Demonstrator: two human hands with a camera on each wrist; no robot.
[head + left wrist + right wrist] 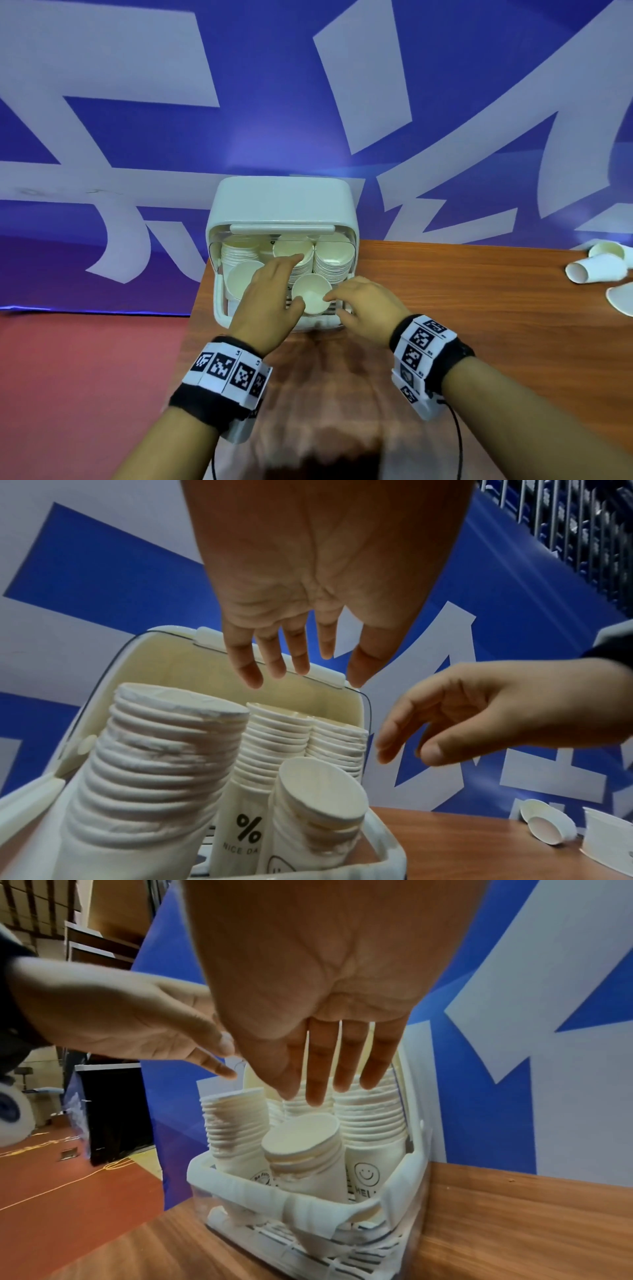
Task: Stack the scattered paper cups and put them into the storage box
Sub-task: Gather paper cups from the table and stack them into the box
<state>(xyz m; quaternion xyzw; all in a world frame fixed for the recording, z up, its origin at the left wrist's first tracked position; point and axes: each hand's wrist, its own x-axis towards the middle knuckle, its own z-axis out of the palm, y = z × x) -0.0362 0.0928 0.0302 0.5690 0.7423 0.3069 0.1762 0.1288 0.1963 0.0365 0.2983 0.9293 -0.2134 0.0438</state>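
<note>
A big blue and white banner (308, 85) fills the wall behind the wooden worktop (479, 325). At the worktop's near left end stands the white storage box (284, 202), lid tipped back, already well filled: tall cup stacks (164, 750) stand along the back and side, and a shorter stack (311, 297) sits toward the front, its mouth facing up. Both hands hang over that shorter stack with nothing in them. The left hand (270, 301) has its fingers spread and relaxed over the cups, and the right hand (368, 310) is loosely open just beside the rim; I can't tell whether either is touching it. So most of the job looks done. What's left lies well apart at the far right: a few loose cups (597, 269) tipped on their sides, waiting to be nested and carried over.
</note>
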